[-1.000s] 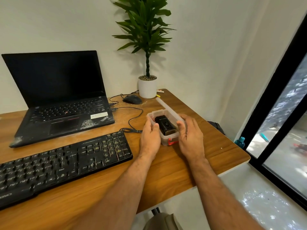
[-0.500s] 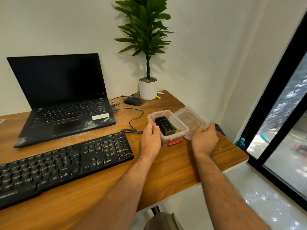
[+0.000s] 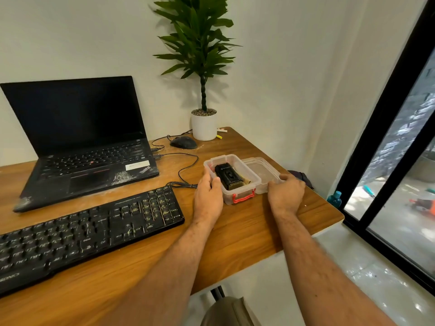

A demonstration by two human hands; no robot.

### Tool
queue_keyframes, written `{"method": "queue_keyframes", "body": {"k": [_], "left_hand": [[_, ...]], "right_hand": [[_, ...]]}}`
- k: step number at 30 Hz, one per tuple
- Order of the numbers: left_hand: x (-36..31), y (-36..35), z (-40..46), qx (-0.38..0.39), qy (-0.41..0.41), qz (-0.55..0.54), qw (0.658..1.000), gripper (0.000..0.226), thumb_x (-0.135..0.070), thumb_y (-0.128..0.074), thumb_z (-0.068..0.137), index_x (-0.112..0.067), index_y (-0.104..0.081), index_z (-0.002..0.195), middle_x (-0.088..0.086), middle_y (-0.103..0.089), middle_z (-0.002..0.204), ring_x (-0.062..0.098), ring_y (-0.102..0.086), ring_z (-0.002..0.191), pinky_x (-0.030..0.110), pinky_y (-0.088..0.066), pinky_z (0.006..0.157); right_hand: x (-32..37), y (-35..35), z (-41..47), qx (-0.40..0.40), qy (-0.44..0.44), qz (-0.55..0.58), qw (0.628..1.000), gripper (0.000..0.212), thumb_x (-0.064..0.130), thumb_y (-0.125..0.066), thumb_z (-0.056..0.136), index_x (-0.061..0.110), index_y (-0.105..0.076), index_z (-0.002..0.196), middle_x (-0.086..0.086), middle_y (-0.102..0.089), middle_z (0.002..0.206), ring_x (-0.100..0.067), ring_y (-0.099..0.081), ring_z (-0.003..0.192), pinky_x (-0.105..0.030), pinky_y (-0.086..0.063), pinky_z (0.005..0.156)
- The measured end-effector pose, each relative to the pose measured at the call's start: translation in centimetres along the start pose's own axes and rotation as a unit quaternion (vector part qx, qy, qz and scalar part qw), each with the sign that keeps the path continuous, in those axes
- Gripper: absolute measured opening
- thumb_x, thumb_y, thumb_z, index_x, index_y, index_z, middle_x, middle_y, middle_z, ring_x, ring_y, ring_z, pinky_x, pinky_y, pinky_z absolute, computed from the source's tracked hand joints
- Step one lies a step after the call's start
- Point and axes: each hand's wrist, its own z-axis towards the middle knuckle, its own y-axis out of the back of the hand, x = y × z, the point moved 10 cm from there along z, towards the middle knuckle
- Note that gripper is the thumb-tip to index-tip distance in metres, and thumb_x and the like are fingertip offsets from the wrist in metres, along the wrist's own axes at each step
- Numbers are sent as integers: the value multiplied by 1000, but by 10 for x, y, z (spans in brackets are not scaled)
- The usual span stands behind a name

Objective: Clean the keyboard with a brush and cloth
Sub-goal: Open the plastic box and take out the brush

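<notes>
Two hands work apart: the left hand (image 3: pixel 208 194) grips the open plastic box (image 3: pixel 244 177) holding the brush (image 3: pixel 229 176), the right hand (image 3: pixel 286 192) holds its lid (image 3: pixel 260 170), and the keyboard (image 3: pixel 87 231) lies left of both.

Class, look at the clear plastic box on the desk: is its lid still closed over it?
No. The lid lies on the desk beside the open clear plastic box, under the right hand.

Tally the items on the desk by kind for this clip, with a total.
Laptop: 1
Keyboard: 1
Mouse: 1
Potted plant: 1
Clear box: 1
Box lid: 1
Black brush in the box: 1
Small sticks beside the pot: 2
Total: 9
</notes>
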Motion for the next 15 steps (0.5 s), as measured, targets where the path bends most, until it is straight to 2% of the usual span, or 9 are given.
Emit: {"method": "queue_keyframes", "body": {"k": [2, 4, 5, 7, 9, 10, 13, 15], "left_hand": [[-2, 1, -2, 2, -10, 5, 1000, 50, -26, -40, 107, -34, -32, 156, -16, -45, 148, -11, -42, 117, 6, -32, 86], [-4, 3, -6, 1, -14, 8, 1000, 48, -26, -39, 107, -38, -38, 153, -23, -48, 137, -15, -48, 106, 5, -34, 81], [-2, 4, -6, -1, -15, 8, 1000, 47, -28, -39, 105, -40, -40, 151, -24, -50, 137, -12, -50, 110, 9, -38, 86], [0, 5, -7, -1, -14, 11, 1000, 51, -37, -39, 99, -41, -41, 150, -18, -54, 142, -2, -53, 123, 24, -45, 101], [4, 4, -5, 3, -12, 12, 1000, 54, -41, -39, 94, -43, -42, 148, -15, -59, 138, 3, -56, 123, 36, -50, 104], [4, 3, -5, 5, -12, 14, 1000, 52, -40, -39, 95, -44, -44, 147, -16, -60, 136, 3, -57, 122, 37, -50, 103], [-1, 4, -6, 4, -17, 5, 1000, 48, -29, -42, 100, -43, -46, 146, -19, -60, 134, 0, -57, 119, 26, -49, 96], [-1, 5, -6, 4, -13, 4, 1000, 49, -25, -44, 103, -41, -43, 149, -19, -57, 137, -1, -55, 119, 19, -46, 90]], "right_hand": [[4, 3, -5, -1, 12, 17, 1000, 32, 18, -68, 95, 10, -65, 126, -13, -55, 135, -12, -48, 97, -24, -49, 85], [19, 9, -16, -1, 63, 27, 998, 28, 21, -65, 97, 14, -65, 124, -9, -53, 134, -18, -57, 106, -26, -50, 89], [30, 11, -22, 1, 100, 23, 995, 26, 22, -63, 98, 16, -66, 123, -7, -53, 133, -19, -59, 110, -26, -50, 89], [54, 14, -35, 18, 174, 24, 984, 23, 24, -61, 99, 18, -67, 120, -4, -54, 128, -16, -60, 110, -27, -54, 89], [83, 8, -46, 55, 240, 14, 969, 24, 26, -60, 99, 20, -69, 119, -1, -61, 122, -11, -61, 106, -30, -59, 88], [97, 1, -51, 82, 265, -5, 961, 24, 27, -60, 99, 20, -70, 120, 0, -66, 119, -10, -63, 105, -32, -59, 89], [123, -33, -57, 175, 269, -125, 939, 27, 27, -63, 97, 19, -70, 122, -1, -73, 113, -16, -69, 102, -36, -60, 87], [127, -50, -57, 209, 249, -217, 920, 27, 30, -67, 94, 15, -69, 117, -4, -74, 109, -19, -70, 98, -37, -59, 85]]}}
